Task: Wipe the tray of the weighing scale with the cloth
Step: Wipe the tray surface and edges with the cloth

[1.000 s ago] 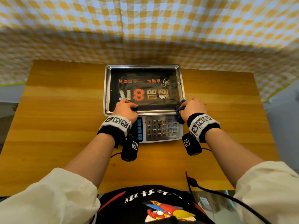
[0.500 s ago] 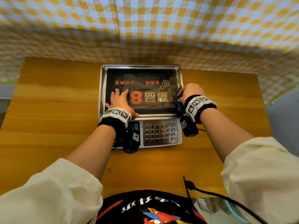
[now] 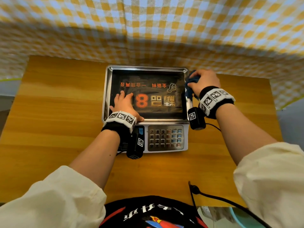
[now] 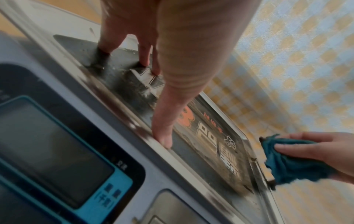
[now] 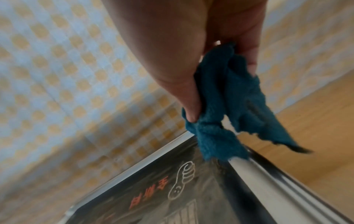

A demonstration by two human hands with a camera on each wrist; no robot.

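A: What is nearest on the surface point(image 3: 49, 112)?

B: One scale point(image 3: 166, 139) stands in the middle of it, with one keypad point(image 3: 165, 138) and one display point(image 4: 51, 153) on its near face. Two forearms reach over them, each with one black wrist band.

A: And past the keypad?

B: One steel tray point(image 3: 146, 67) sits on the scale, with a dark printed sheet showing in its floor. The left hand point(image 3: 124, 104) lies flat on the near left part of the tray, fingers straight and spread, grasping nothing. In the left wrist view its thumb touches the near rim.

A: Where is the cloth?

B: There is one blue cloth point(image 3: 190, 84), bunched at the far right corner of the tray. The right hand point(image 3: 204, 82) is clenched round it, thumb on one side and fingers on the other. In the right wrist view the cloth's loose end touches the right rim, close to the far corner.

A: Anything farther?

B: One checked yellow and white curtain point(image 3: 148, 30) hangs behind the far edge of the surface.
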